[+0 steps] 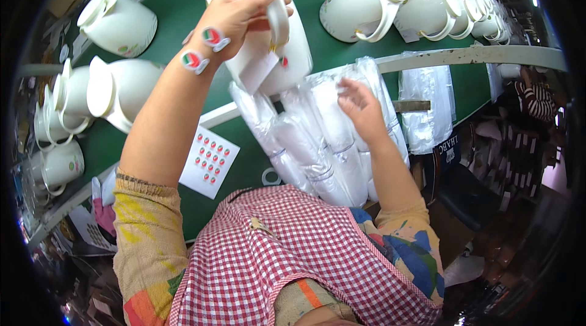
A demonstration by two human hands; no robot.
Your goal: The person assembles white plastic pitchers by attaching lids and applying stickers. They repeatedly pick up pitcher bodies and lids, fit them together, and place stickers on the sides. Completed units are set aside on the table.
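Clenched round a thick handle, L. hand (pixel 238 18) grasps a white jug (pixel 295 45); R. hand (pixel 361 106) is free, fingers loosely bent, slightly blurred.

Head view. Jug held tilted over the middle of the green counter (pixel 177 6), beyond the white rail (pixel 476 59); whether its base bears weight can't be told. It carries a paper tag (pixel 257 73) and a small red sticker (pixel 284 62). Two round stickers (pixel 194 61), red/green, cling nr. the L. wrist. R. hand lies over clear plastic bags (pixel 314 161), piled in long bundles across the counter's near edge; contact w/ them can't be judged. Between bags and L. forearm, nr. the same edge: a sticker sheet (pixel 209 161) w/ rows of red/green rounds; beside the bags, a small white ring (pixel 271 176). Toward the counter's L. end, more white jugs (pixel 125 27), several lying on their sides; toward its R. end, beyond the rail, a further group of jugs (pixel 357 9), close-set. Flat bags (pixel 426 103) lie R. of the bundles. Foreground: wearer's checked apron (pixel 262 247), red/white. Far R.: a striped sleeve (pixel 540 100) of another person.
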